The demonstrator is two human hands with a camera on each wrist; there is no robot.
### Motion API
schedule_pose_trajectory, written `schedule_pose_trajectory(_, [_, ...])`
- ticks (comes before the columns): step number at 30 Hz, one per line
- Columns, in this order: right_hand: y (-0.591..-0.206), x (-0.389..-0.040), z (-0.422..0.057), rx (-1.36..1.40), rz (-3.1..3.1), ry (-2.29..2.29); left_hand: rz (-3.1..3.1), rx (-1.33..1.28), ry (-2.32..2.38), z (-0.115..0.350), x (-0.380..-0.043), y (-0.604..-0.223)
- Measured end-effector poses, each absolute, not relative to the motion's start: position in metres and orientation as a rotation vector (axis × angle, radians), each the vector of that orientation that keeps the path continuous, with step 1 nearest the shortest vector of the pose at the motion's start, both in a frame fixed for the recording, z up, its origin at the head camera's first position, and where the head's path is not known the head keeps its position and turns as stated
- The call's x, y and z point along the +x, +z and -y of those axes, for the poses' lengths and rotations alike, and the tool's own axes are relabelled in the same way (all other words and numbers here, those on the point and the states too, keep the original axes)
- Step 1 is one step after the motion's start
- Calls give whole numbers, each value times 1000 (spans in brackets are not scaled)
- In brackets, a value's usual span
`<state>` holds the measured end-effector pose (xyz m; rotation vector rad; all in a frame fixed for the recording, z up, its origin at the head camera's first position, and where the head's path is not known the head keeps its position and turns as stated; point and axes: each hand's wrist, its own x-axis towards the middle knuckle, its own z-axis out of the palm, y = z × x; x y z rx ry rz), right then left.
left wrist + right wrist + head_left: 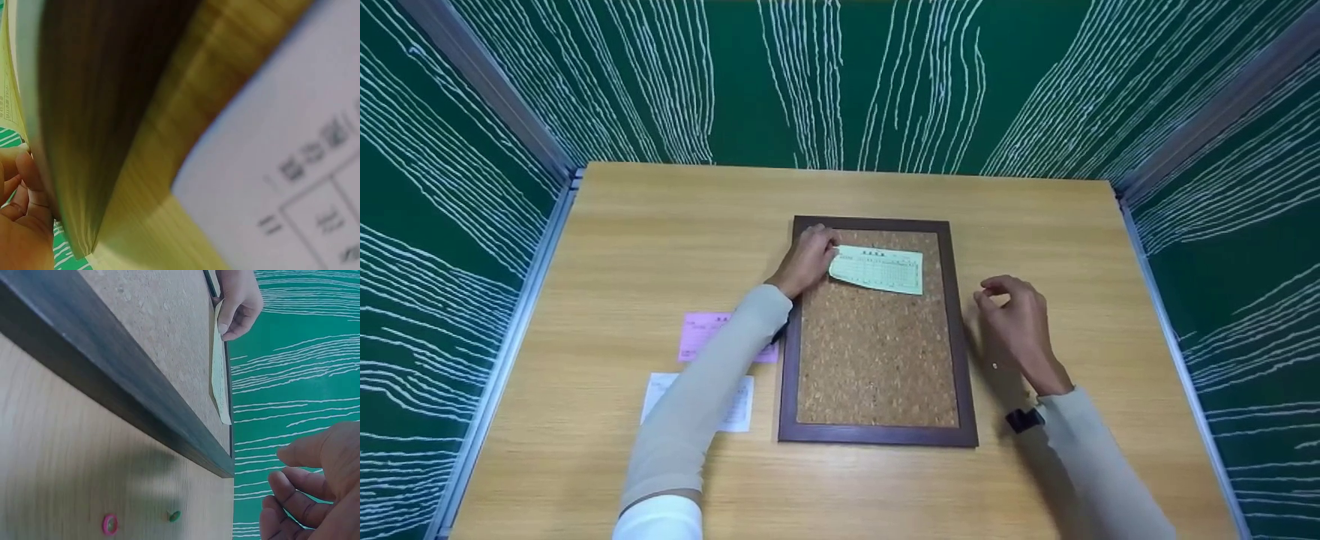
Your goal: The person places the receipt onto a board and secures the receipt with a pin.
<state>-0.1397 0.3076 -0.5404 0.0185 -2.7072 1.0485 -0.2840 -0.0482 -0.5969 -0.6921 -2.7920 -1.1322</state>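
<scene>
A pale green printed slip [885, 270] lies over the upper part of a brown-framed corkboard [877, 356]. My left hand [806, 264] pinches the slip's left end, which bends up slightly. In the right wrist view, that left hand [243, 304] has its thumb on top of the paper. My right hand [1018, 324] hovers off the board's right side, fingers loosely bent, with nothing visible in them. Below it on the table are a pink ring-shaped piece [110, 524] and a small green push pin [175, 516].
Left of the board, partly under my left forearm, lie a purple slip [701, 334] and a white printed sheet [741, 409]. The wooden table [682, 240] is bordered by green walls [735, 90] with white wavy lines.
</scene>
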Motion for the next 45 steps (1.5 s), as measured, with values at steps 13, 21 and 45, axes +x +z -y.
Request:
schedule_pose_trajectory(13, [-539,-133,-320,12,2700,1058,2763,-725,-1128,51,-293,-612])
schedule_pose_trajectory(21, [-539,-131,-331,-23,2671,1050,2808,-717,-1109,50,-294,-613])
schedule_pose_trajectory(45, [-540,-125,-349,-65,2640,1084,2979,-823,-597,65,-263,-572])
